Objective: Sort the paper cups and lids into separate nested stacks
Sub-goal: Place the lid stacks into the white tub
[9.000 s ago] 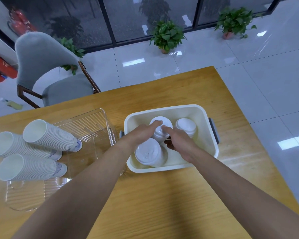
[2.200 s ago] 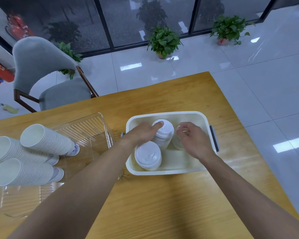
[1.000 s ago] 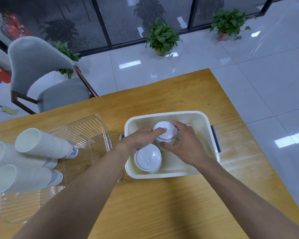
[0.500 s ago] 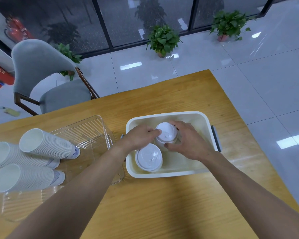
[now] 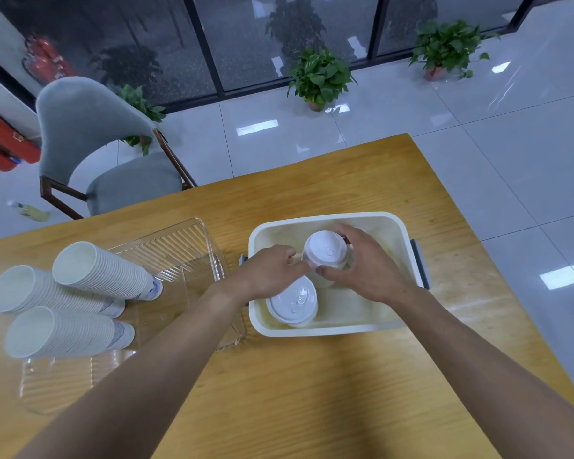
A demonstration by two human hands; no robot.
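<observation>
White plastic lids in a tall nested stack (image 5: 327,251) sit at the middle of the cream plastic tub (image 5: 325,329), and both hands are on them. The right hand (image 5: 367,271) is curled round the stack's far and right side, thumb against its near edge; the left hand (image 5: 272,271) pinches the same stack from the left with fingertips meeting the rim. A couple of seconds ago there was a third pile at the tub's right end under that right hand; now it's gone and the right end shows bare floor, so it looks merged onto this middle stack. That leaves two piles: this one and the shorter stack of white lids (image 5: 293,304) at the near-left corner, just beside the left wrist. One more merge, I'd say, and the lids are done.

Room to work: the tub's walls hem the stack on all sides, so the way out is up. The grey handle (image 5: 420,266) sticks out to the right, near the worktop's (image 5: 328,392) right edge. Left of the tub, nearly touching it, is the clear ribbed plastic tray (image 5: 179,246), with three nested stacks of white paper cups (image 5: 103,276) lying on their sides. The near worktop is open.
</observation>
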